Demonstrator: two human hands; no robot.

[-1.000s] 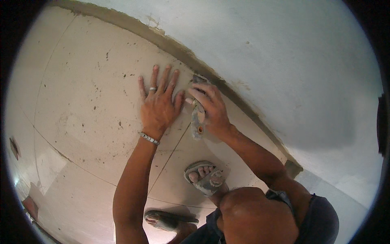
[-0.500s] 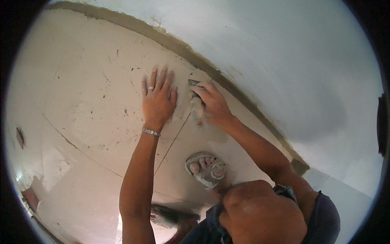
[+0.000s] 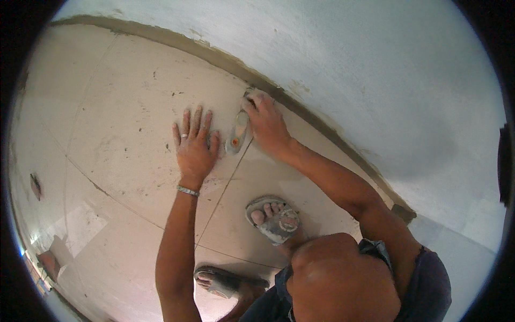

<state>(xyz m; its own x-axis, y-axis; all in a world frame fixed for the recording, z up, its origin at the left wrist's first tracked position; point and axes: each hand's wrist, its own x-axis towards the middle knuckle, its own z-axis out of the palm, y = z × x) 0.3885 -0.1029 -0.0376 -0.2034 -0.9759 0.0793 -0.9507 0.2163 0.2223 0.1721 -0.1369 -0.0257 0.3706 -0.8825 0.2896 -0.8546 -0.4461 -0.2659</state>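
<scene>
My left hand lies flat on the dusty beige floor tile with its fingers spread. It wears a ring and a metal wristband. Close by on its right, my right hand is closed on a putty knife coated in pale dust. Its worn handle, with an orange spot near the end, points back toward me. The blade end, partly hidden by my fingers, is by the foot of the wall, next to a strip of grey-brown mortar.
A pale plastered wall rises along the far right side. My sandalled feet rest on the tiles below my hands. Dark crumbs are scattered over the floor, and a small brown piece lies at the far left.
My right hand and the putty knife have moved up and slightly left, closer to the mortar strip. My left hand sits a little further left and nearer to me, still flat.
</scene>
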